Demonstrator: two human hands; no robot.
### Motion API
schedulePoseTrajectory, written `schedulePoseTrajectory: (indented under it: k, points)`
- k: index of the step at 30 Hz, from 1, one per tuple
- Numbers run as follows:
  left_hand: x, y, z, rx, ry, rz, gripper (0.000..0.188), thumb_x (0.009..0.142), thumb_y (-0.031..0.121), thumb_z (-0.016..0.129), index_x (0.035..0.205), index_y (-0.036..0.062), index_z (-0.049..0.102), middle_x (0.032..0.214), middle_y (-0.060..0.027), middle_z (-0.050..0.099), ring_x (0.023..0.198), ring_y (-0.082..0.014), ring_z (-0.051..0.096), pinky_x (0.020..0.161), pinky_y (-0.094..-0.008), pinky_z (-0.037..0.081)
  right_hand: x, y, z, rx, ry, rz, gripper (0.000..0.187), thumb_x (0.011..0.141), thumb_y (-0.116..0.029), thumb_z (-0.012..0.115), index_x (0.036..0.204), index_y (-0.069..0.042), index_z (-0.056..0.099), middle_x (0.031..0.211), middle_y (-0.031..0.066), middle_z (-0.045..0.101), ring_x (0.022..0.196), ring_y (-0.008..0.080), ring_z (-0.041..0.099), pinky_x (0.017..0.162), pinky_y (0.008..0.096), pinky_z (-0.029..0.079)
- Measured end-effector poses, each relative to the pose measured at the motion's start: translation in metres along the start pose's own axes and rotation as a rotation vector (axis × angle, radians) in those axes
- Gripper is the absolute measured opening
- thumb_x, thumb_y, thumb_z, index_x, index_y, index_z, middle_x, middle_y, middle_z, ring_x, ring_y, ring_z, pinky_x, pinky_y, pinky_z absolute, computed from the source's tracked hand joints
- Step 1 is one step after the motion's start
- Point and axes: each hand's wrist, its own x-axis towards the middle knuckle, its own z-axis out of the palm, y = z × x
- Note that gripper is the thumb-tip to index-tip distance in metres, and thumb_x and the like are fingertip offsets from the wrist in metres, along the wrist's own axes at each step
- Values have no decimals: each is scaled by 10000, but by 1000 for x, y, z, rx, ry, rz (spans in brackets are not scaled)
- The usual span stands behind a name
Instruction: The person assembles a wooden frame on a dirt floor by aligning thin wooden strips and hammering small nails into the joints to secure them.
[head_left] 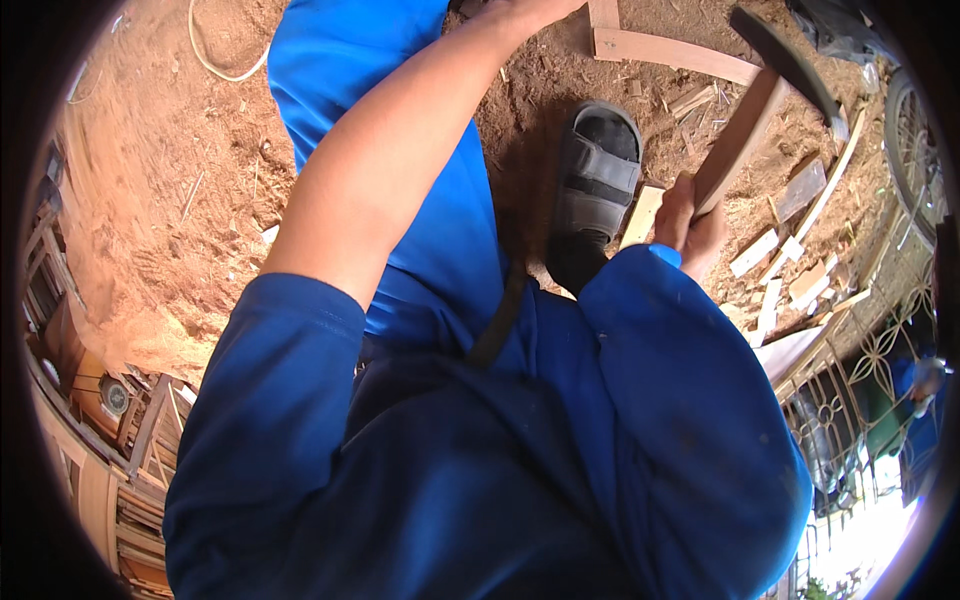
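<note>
My right hand [693,232] is closed around the wooden handle of a hammer [738,145]. The hammer's dark metal head is up and away from me, near the far right, above the ground. My bare left forearm stretches to the far edge of the view. Only part of my left hand [535,12] shows there, and its fingers are cut off, so what they hold cannot be seen. Just right of it lies a joined piece of wood [670,50], a long strip meeting a shorter one at a corner. The hammer head overlaps the strip's right end in view.
My sandalled foot [600,165] stands on sawdust-covered ground [160,200] between my hands. Wood offcuts [800,190] lie scattered at the right, near a bicycle wheel [910,150] and a metal lattice [850,400]. Wooden frames [130,500] stand at the lower left.
</note>
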Motion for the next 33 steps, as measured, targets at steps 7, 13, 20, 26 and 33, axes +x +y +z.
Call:
schedulePoseTrajectory:
  k: [7, 13, 20, 26, 33]
  points:
    - [3, 2, -2, 39, -70, 1, 464, 796, 327, 829, 1190, 105, 725, 1415, -149, 518, 1224, -424, 503, 1043, -523, 460, 9, 4, 34, -345, -210, 6, 404, 995, -354, 665, 870, 25, 604, 646, 254, 636, 639, 450, 675, 595, 474, 521]
    - [-10, 36, -19, 83, -103, 15, 444, 874, 367, 762, 1191, 60, 713, 1419, -163, 519, 1190, -427, 532, 1011, -537, 462, 10, -7, 3, -200, -104, 102, 348, 1007, -307, 656, 960, 38, 658, 612, 160, 629, 545, 230, 634, 553, 410, 475]
    - [-31, 49, -4, 163, -428, 165, 585, 754, 466, 859, 1264, 213, 721, 1413, -33, 544, 1348, -304, 436, 1126, -520, 395, 12, 45, -7, 39, -73, 334, 364, 1017, -340, 645, 936, 14, 653, 607, 59, 586, 532, 132, 550, 513, 339, 446]
    - [-3, 65, -34, -1, -319, 245, 454, 865, 372, 792, 1244, 131, 722, 1264, -75, 622, 1285, -332, 485, 1099, -460, 418, 11, 61, -21, 388, -71, 390, 292, 1049, -312, 601, 909, -56, 602, 616, -46, 503, 498, 46, 469, 453, 256, 383]
    - [35, 89, -97, -30, -217, 367, 354, 981, 369, 679, 1163, 73, 742, 1136, -106, 693, 1095, -318, 580, 992, -411, 433, 13, 58, -24, 514, -27, 389, 255, 1051, -262, 605, 887, -71, 570, 633, -68, 478, 483, 26, 443, 422, 233, 361]
